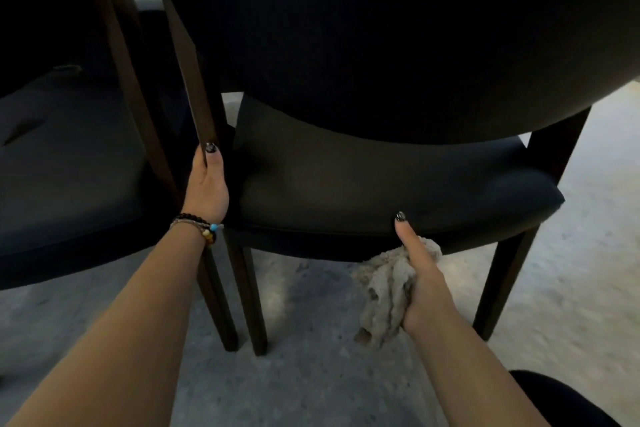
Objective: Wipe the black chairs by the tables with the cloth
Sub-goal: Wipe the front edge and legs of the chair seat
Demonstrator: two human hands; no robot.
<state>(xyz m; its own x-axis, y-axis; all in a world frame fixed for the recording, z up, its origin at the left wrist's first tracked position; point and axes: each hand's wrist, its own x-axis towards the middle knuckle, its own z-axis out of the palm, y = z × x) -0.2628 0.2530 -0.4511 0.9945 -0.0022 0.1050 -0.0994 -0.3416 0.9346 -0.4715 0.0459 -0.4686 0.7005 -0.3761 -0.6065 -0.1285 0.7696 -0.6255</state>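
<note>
Hands at work on a black chair (398, 180), seen from the head camera. The left hand (209, 184) grips the chair's dark wooden upright (194, 80), fingers curled round it. The right hand (420, 274) clutches a crumpled beige cloth (384, 291) at the seat's front edge, thumb pressed upward against the cushion. The cloth hangs downward. No writing is readable.

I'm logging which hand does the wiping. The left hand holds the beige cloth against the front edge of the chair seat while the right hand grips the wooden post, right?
Not quite: the hands are swapped. In the head view the right hand holds the beige cloth at the front edge of the chair seat, while the left hand grips the wooden post.
</note>
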